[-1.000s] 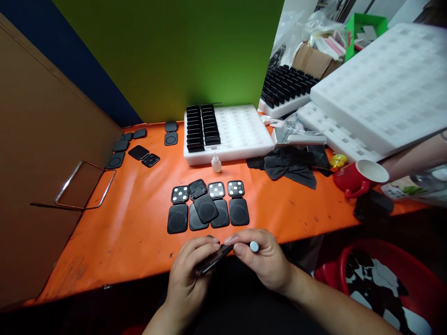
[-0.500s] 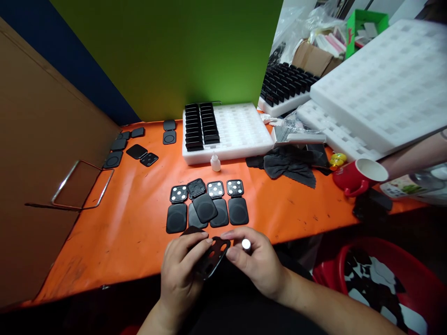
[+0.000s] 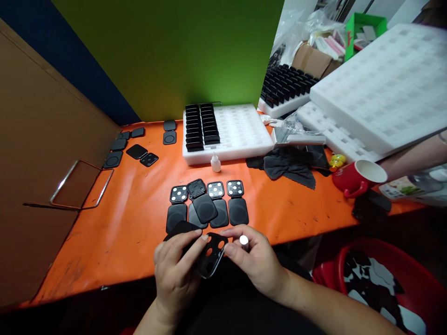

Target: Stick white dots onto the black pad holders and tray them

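Observation:
My left hand (image 3: 176, 267) is closed round a black folding plate (image 3: 213, 253) with round holes, orange table showing through some of them. Its other flat black leaf juts out beyond my left fingers. My right hand (image 3: 260, 258) is closed, thumb and forefinger at the plate's right edge, with a small white-ended cylinder (image 3: 244, 241) held against the other fingers. Whether the fingertips pinch anything else is too small to tell. Just beyond, several black folding plates lie opened out, some with white dots in their holes, such as the dotted plate (image 3: 235, 188) on the right.
A white foam tray (image 3: 240, 125) holds two rows of upright black pieces. Before it stands a small dropper bottle (image 3: 215, 164). Further right are a dark cloth (image 3: 289, 167), a red mug (image 3: 352, 179) and another person's forearm (image 3: 412, 156). A red bin (image 3: 335, 267) stands below.
My left hand and the folding plate have shifted slightly left, and the plate's flat leaf shows more. My right hand has moved a little left with the cylinder.

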Demonstrator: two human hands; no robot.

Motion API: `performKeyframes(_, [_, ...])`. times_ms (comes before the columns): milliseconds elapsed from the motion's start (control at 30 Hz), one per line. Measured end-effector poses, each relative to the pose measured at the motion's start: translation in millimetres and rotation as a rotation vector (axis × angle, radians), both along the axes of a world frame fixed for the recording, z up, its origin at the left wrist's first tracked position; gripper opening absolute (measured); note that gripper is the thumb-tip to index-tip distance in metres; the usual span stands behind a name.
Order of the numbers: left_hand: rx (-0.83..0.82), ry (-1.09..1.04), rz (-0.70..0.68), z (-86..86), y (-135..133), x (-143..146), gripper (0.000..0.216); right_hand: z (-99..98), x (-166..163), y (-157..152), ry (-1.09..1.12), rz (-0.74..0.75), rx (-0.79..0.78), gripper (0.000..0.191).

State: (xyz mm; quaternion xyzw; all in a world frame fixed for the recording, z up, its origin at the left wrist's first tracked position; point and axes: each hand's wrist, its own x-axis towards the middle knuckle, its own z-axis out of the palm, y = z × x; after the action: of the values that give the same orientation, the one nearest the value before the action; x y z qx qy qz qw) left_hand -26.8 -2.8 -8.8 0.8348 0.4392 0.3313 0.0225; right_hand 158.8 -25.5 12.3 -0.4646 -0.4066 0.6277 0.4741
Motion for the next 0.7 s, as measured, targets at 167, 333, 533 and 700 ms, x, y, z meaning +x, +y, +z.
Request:
performKeyframes(167, [0.034,0.033,0.033,1.2,0.7,-3.6,0.038,2.1,2.8,1.3,-0.081,0.011,-0.028,0.026])
performKeyframes(333, [0.167,0.05,0.097,2.1,-0.1,-6.5,0.036,-0.3,2.6,4.8,0.024,0.107,-0.146,0.024])
performKeyframes(533, [0.234,0.065,0.151,6.7,13.2,-15.6,0.05,-6.4,1.8,7.0,-0.028,0.139,-0.158,0.023])
performKeyframes(700, [0.245,0.118,0.196,15.6,28.5,-30.4,0.059,-6.5,4.2,7.0,-0.063,0.145,-0.135,0.024])
